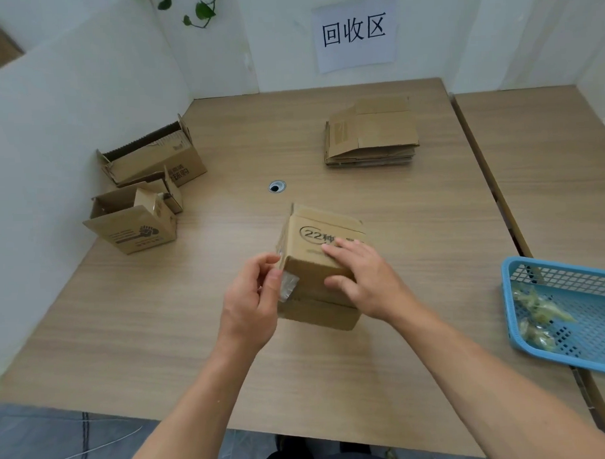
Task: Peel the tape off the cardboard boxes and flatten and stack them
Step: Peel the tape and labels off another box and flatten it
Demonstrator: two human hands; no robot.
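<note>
Tape pinched by left hand; right hand lies flat, steadying box; best pull slowly, low along the seam

Your view is bright and evenly lit, soft light from above. Faint shadows sit close under the box and your forearms. The tape glints a little. Your left hand is slightly blurred. Wide-angle distortion bows the walls and the table edges.

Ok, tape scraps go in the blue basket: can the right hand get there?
Probably yes: the right hand only rests on the box, with nothing between it and the blue basket.
</note>
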